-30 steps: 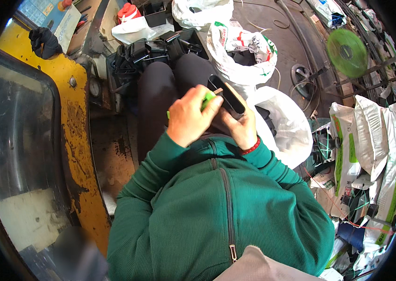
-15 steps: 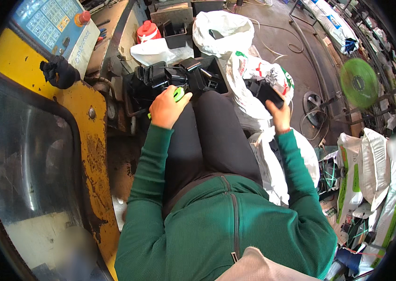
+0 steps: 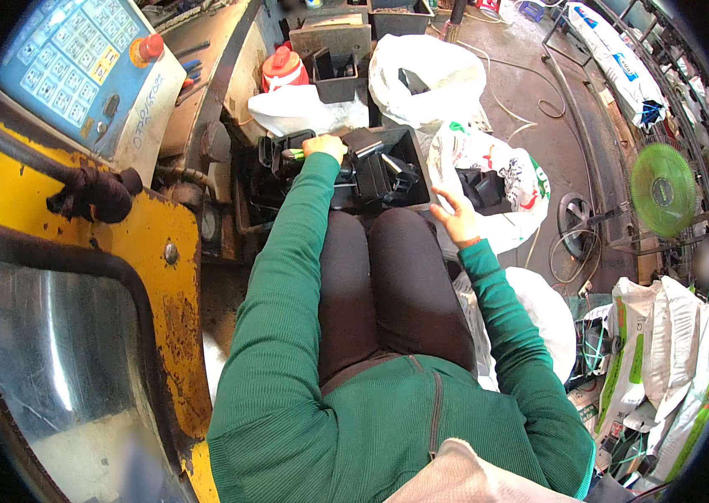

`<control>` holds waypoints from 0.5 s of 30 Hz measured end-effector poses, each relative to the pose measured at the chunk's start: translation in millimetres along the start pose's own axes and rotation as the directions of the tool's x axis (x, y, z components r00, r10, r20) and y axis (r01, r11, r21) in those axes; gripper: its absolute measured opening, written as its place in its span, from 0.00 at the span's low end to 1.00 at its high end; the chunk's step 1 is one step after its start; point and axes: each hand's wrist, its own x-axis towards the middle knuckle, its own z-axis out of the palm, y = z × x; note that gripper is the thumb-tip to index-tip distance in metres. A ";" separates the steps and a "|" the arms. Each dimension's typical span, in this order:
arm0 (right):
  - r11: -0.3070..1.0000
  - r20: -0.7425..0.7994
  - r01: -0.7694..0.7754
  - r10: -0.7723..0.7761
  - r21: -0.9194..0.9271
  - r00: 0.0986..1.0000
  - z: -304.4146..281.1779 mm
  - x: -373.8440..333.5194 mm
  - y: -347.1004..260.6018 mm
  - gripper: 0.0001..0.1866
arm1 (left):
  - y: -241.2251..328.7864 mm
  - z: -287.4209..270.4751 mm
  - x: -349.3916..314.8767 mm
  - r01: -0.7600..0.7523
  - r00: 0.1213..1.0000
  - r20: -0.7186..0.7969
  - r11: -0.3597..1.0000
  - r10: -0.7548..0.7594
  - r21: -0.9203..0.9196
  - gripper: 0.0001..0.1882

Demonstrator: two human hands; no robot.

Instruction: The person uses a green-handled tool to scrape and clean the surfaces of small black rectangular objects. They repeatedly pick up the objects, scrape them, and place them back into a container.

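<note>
My left hand (image 3: 325, 149) reaches over the far side of a black bin (image 3: 423, 172) in front of my knees. Its fingers are closed round a bright green-handled tool (image 3: 293, 154), whose working end I cannot make out. Black plastic box-like parts (image 3: 379, 180) fill the bin, and some lie right beside that hand. My right hand (image 3: 458, 220) is empty, fingers apart, between the bin's right edge and an open white bag (image 3: 445, 172). Inside this bag are more black parts (image 3: 484, 189).
A yellow machine (image 3: 171, 335) with a blue control panel (image 3: 77, 75) stands close on my left. Beyond the bin are a red jug (image 3: 284, 69), a small black bin (image 3: 336, 88) and another white bag (image 3: 463, 101). A green fan (image 3: 663, 191) and filled sacks (image 3: 656, 327) are at right.
My right hand has let go of a black part at the white bag and moved left toward the bin. My left hand has moved forward over the bin with the green-handled tool.
</note>
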 end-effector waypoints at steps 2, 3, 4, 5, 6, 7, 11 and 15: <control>0.994 0.053 -0.084 0.080 0.066 0.995 3.9 -5.4 -3.3 0.23 | 0.6 -1.1 6.1 -0.011 1.000 -0.020 0.999 0.012 0.037 0.14; 0.988 0.057 -0.082 0.075 0.134 0.996 5.5 -2.6 -5.3 0.23 | -2.8 -2.5 8.6 -0.038 0.998 -0.048 0.998 0.040 0.048 0.14; 0.976 0.059 -0.090 0.079 0.198 0.995 5.5 -2.8 -7.5 0.24 | -1.5 -6.0 4.8 -0.070 0.995 -0.069 0.996 0.074 0.057 0.14; 0.960 0.064 -0.097 0.083 0.262 0.995 5.8 -3.0 -10.0 0.25 | -2.9 -12.1 1.5 -0.107 0.992 -0.071 0.994 0.108 0.019 0.12; 0.929 0.067 -0.160 0.146 0.333 0.987 3.6 -1.5 -12.6 0.26 | -5.5 -15.9 -2.9 -0.157 0.978 -0.145 0.987 0.151 -0.029 0.11; 0.886 0.077 -0.217 0.203 0.409 0.976 1.0 3.9 -26.7 0.28 | -8.2 -26.5 -12.7 -0.187 0.960 -0.222 0.981 0.171 -0.052 0.11; 0.746 0.156 -0.288 0.244 0.600 0.957 -11.2 11.7 -91.5 0.35 | -2.4 -93.1 -88.7 -0.308 0.880 -0.414 0.942 0.231 -0.131 0.13; 0.150 0.387 -0.447 0.310 0.882 0.868 -2.5 6.0 -118.2 0.35 | 11.6 -138.8 -178.5 -0.485 0.792 -0.557 0.810 0.248 -0.329 0.11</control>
